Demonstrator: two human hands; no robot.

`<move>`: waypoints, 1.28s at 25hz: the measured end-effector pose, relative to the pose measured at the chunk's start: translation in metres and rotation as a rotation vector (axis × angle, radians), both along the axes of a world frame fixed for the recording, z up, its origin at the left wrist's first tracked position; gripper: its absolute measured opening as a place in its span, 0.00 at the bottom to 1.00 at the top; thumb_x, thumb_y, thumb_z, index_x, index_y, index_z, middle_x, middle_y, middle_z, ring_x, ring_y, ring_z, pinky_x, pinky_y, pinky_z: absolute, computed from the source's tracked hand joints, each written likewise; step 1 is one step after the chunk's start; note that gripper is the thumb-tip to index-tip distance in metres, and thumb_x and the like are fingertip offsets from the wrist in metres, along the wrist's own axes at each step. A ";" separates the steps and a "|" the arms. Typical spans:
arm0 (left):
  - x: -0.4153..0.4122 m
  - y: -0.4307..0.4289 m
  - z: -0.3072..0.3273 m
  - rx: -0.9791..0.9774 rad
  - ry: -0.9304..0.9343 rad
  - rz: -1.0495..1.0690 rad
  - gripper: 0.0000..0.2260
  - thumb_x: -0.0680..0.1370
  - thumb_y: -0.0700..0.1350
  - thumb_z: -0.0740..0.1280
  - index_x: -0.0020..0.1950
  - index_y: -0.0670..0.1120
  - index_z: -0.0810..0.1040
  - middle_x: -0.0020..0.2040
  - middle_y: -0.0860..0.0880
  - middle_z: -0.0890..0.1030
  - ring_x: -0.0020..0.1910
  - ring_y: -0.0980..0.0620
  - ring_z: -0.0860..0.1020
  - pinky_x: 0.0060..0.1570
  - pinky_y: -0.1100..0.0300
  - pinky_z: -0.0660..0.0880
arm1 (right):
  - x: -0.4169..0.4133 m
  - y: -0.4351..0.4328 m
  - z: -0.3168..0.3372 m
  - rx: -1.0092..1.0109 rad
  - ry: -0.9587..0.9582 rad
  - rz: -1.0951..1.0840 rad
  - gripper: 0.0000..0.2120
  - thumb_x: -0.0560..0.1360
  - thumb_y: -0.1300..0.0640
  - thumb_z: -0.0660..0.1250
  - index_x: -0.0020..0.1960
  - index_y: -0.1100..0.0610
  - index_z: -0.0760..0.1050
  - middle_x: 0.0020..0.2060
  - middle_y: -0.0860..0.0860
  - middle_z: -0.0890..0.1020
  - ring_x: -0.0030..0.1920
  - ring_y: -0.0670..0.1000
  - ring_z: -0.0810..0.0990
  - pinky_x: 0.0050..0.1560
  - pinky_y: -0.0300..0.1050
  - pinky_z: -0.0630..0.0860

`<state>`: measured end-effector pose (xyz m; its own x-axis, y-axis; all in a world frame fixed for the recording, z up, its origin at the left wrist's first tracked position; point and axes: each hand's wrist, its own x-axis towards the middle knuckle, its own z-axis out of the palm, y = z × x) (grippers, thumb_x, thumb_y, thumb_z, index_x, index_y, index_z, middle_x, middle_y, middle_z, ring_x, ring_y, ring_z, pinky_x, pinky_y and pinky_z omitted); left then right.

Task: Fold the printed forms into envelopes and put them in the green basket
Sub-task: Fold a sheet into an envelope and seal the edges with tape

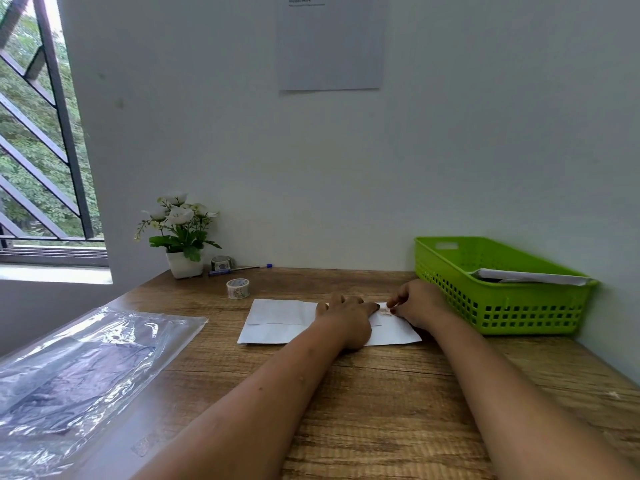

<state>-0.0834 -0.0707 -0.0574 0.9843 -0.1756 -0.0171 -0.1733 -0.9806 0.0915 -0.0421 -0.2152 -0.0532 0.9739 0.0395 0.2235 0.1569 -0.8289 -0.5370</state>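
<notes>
In the head view, the envelope (pixel 277 320) lies flat on the table (pixel 381 393) at mid-desk, with the green basket (pixel 519 317) near its 3 o'clock end. The left hand (pixel 346 318) presses flat on its middle, fingers fairly straight. The right hand (pixel 417 304) pinches a small patterned strip of tape (pixel 385 310) at the flap. The tape could land crooked or wrinkle if the pinch drags, and the flap may spring up if the pressing hand lifts too soon. The envelope's long axis runs 9 to 3 o'clock, its right end toward the green basket.
</notes>
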 end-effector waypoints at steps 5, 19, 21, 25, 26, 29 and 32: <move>-0.001 0.001 0.001 -0.002 0.010 0.002 0.25 0.80 0.43 0.52 0.76 0.57 0.54 0.77 0.49 0.58 0.74 0.42 0.53 0.70 0.39 0.51 | -0.004 0.004 -0.004 -0.068 -0.076 -0.036 0.09 0.73 0.60 0.66 0.40 0.48 0.81 0.49 0.50 0.84 0.50 0.52 0.81 0.52 0.45 0.78; -0.002 0.002 0.001 0.009 -0.004 0.005 0.24 0.80 0.43 0.52 0.77 0.53 0.56 0.77 0.49 0.59 0.75 0.42 0.52 0.70 0.39 0.50 | -0.014 0.002 0.005 -0.276 -0.057 0.155 0.20 0.73 0.65 0.59 0.53 0.46 0.82 0.55 0.49 0.83 0.54 0.51 0.80 0.55 0.46 0.77; -0.001 0.002 -0.001 0.013 -0.009 0.007 0.24 0.79 0.43 0.52 0.76 0.53 0.56 0.76 0.49 0.60 0.75 0.42 0.52 0.70 0.39 0.50 | -0.015 0.001 0.006 -0.271 -0.049 0.157 0.20 0.73 0.66 0.59 0.52 0.45 0.82 0.54 0.48 0.83 0.54 0.50 0.80 0.55 0.46 0.77; 0.000 0.002 0.000 0.026 -0.011 0.014 0.24 0.79 0.44 0.52 0.76 0.54 0.57 0.76 0.49 0.60 0.75 0.42 0.52 0.70 0.39 0.51 | -0.016 0.004 0.007 -0.292 0.008 0.140 0.21 0.75 0.64 0.57 0.57 0.45 0.80 0.61 0.49 0.80 0.60 0.51 0.78 0.59 0.45 0.75; 0.000 0.002 0.000 0.035 -0.010 0.013 0.24 0.79 0.43 0.52 0.76 0.53 0.57 0.76 0.49 0.60 0.75 0.42 0.52 0.70 0.38 0.51 | -0.015 0.005 0.007 -0.288 0.028 0.125 0.20 0.75 0.63 0.57 0.57 0.44 0.80 0.62 0.49 0.78 0.61 0.51 0.77 0.60 0.45 0.74; -0.003 0.002 0.002 0.057 -0.013 0.009 0.25 0.79 0.43 0.52 0.77 0.53 0.56 0.76 0.50 0.59 0.75 0.43 0.52 0.70 0.38 0.51 | -0.012 0.010 0.006 -0.264 0.062 0.077 0.17 0.75 0.61 0.59 0.56 0.44 0.80 0.63 0.50 0.78 0.62 0.53 0.77 0.62 0.48 0.73; -0.003 0.001 0.004 0.062 0.002 0.014 0.25 0.79 0.44 0.53 0.77 0.54 0.55 0.77 0.50 0.59 0.75 0.42 0.51 0.70 0.37 0.51 | -0.014 0.010 0.009 -0.256 0.047 0.019 0.17 0.75 0.61 0.58 0.55 0.45 0.81 0.64 0.51 0.77 0.62 0.54 0.76 0.63 0.48 0.73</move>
<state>-0.0862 -0.0694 -0.0534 0.9866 -0.1605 -0.0295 -0.1595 -0.9867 0.0312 -0.0558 -0.2050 -0.0440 0.9816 0.1072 0.1581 0.1533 -0.9359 -0.3172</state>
